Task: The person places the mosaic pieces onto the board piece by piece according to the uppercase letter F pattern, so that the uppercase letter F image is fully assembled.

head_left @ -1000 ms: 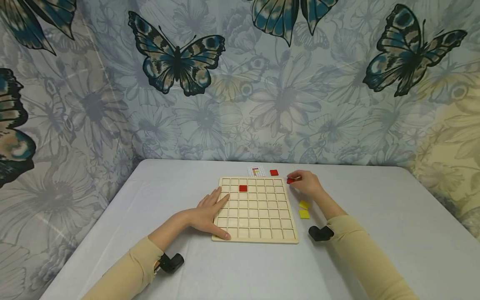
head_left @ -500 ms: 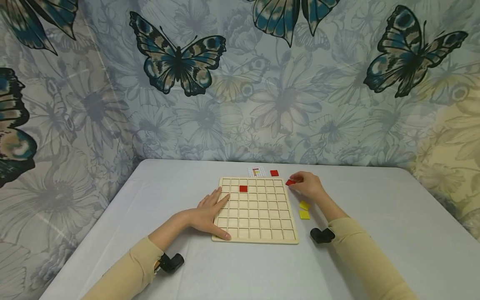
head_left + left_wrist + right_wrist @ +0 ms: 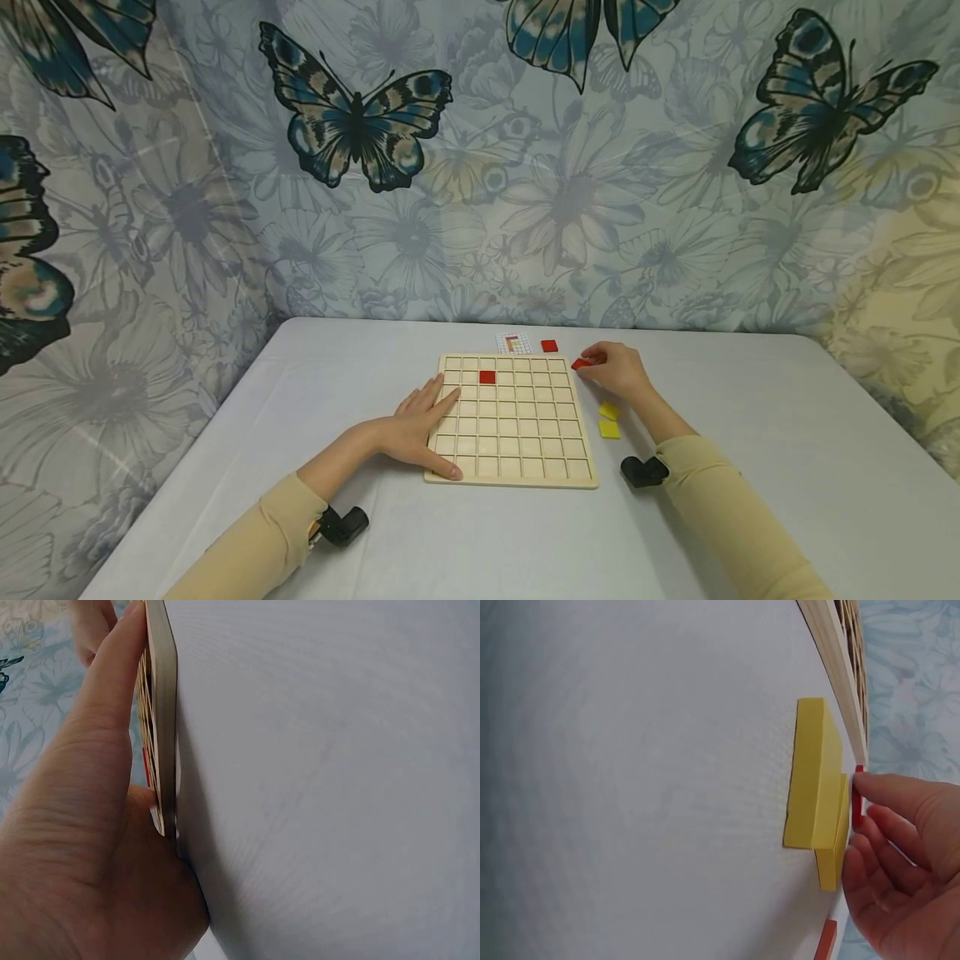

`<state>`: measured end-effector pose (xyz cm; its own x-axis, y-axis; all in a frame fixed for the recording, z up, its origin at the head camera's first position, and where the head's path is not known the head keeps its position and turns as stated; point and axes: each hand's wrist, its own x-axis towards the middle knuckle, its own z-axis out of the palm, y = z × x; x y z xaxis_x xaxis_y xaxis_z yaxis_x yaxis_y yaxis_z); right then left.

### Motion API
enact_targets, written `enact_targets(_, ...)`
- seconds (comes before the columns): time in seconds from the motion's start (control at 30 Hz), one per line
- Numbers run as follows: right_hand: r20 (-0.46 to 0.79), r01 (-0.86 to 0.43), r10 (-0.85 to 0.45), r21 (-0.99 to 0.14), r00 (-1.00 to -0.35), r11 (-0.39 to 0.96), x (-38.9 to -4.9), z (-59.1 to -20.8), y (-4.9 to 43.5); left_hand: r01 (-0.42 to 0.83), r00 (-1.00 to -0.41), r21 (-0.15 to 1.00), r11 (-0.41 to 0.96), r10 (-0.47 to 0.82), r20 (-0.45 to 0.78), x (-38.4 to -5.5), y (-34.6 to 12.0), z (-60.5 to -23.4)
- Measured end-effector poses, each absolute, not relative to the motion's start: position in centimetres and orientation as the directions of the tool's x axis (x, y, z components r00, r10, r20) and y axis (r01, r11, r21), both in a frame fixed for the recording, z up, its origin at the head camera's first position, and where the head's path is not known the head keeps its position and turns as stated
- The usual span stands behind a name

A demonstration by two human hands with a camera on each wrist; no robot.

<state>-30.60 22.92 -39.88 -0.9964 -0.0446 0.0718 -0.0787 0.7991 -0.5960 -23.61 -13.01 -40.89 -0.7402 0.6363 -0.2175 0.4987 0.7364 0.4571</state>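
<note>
A wooden grid board (image 3: 517, 477) lies on the table, with one red square tile (image 3: 487, 377) set in a cell of its second row from the back. My left hand (image 3: 411, 429) rests spread on the board's left edge, thumb at the near corner. Just off the far right corner, my right hand (image 3: 615, 369) pinches another red tile (image 3: 858, 796) between thumb and fingertips. Two yellow tiles (image 3: 609, 429) lie beside the board, below that hand. In the right wrist view they overlap, the nearer yellow tile (image 3: 806, 772) in front.
Behind the board lie a small printed grid card (image 3: 513, 343) and a loose red tile (image 3: 550, 346). An orange-red piece (image 3: 826, 941) shows at the bottom of the right wrist view. A patterned butterfly cloth (image 3: 480, 250) hangs behind the white table (image 3: 360, 350).
The red tile in my right hand has shifted slightly toward the board's corner and shows more beyond the fingertips. My left hand and the board stay in place.
</note>
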Motion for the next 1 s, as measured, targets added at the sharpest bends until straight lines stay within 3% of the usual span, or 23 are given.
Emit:
enact_targets(0.4, 0.113, -0.088, -0.024, -0.608, -0.993, 0.789, -30.3, -39.5, 22.9, 0.495, -0.739, 0.468, 0.732, 0.638, -0.216, -23.6, -13.1, -41.0)
enact_targets(0.7, 0.051, -0.015, 0.027, -0.688, -0.998, 0.726, -30.4, -39.0, 22.3, 0.496, -0.74, 0.465, 0.733, 0.637, -0.216, -23.7, -13.0, -40.8)
enact_targets(1.0, -0.001, -0.025, -0.037, -0.728, -0.999, 0.685, -30.3, -38.7, 19.9, 0.495, -0.74, 0.456, 0.739, 0.634, -0.223, -23.7, -13.0, -40.9)
